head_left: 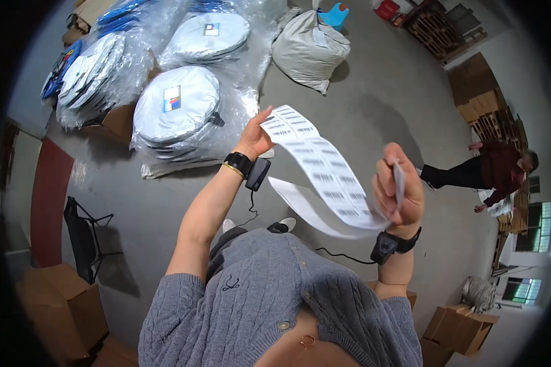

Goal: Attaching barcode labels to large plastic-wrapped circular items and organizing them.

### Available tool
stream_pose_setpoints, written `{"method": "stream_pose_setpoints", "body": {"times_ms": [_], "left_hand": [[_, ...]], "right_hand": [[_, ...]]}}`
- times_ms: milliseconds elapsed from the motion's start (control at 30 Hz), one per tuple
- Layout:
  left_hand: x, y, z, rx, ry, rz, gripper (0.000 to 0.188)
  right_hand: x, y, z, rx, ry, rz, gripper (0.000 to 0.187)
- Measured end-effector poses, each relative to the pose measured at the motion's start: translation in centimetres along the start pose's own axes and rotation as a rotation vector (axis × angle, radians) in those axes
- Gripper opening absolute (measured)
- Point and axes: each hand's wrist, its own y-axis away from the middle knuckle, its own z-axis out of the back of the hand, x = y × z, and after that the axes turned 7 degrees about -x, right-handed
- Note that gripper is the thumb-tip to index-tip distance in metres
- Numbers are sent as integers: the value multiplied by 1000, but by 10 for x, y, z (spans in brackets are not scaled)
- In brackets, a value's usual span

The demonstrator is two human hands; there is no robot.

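Note:
A long strip of white barcode labels (330, 172) stretches between my two hands, curving down and folding back under itself near the right end. My left hand (256, 133) pinches its far left end between thumb and fingers. My right hand (400, 186) is raised and closed around the other end, with a bit of the strip standing up between the fingers. Both wrists wear black straps with small devices, and a thin cable hangs from each.
Round silver discs in clear plastic (176, 104) are stacked at the far left. A full white sack (312, 52) stands beyond my hands. A black stand (89, 238) and cardboard boxes (64, 306) are at left. Another person (495, 171) bends at right near wooden pallets and more boxes (459, 330).

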Motion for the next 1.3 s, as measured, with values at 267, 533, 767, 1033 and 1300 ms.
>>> {"method": "stream_pose_setpoints", "body": {"times_ms": [267, 533, 767, 1033, 1300], "left_hand": [[-13, 43, -6, -98, -470, -229, 42], [-5, 115, -59, 98, -88, 92, 52], [-45, 138, -15, -195, -206, -195, 48], [-98, 180, 7, -72, -20, -478, 58], [-140, 204, -36, 140, -122, -735, 121]], "right_hand": [[-9, -61, 5, -233, 336, 152, 29], [-81, -215, 79, -438, 449, 98, 37], [-135, -185, 71, -434, 812, 165, 50], [-198, -107, -9, -69, 492, -341, 43], [-217, -127, -48, 108, 570, -387, 47]]}}
